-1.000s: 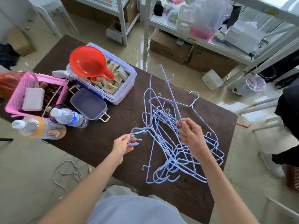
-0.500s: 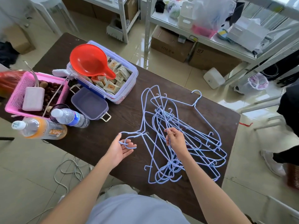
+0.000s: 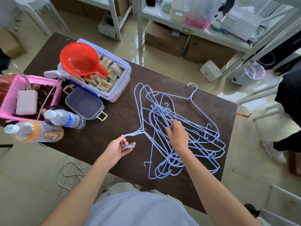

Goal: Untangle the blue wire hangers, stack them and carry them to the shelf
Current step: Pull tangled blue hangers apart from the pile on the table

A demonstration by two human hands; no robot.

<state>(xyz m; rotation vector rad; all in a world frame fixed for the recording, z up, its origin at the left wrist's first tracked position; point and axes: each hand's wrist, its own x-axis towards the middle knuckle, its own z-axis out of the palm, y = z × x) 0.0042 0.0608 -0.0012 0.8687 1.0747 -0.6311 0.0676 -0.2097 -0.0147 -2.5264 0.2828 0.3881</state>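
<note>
A tangle of several light blue wire hangers lies on the right half of the dark brown table. My left hand grips the hooks of a few hangers at the pile's left edge, their wires running up and right from it. My right hand rests on the middle of the tangle, fingers curled around wires there. One hanger hook points toward the table's far edge. The metal shelf stands beyond the table, loaded with bags and boxes.
On the table's left stand a lidless box of packets with a red scoop, a small purple container, a pink basket and two lying bottles. Another person's leg and shoe are at the right. A cord lies on the floor.
The raised hangers have been lowered flat onto the table. My right hand came down into the middle of the pile; my left hand stays on the hooks, shifted slightly nearer me.
</note>
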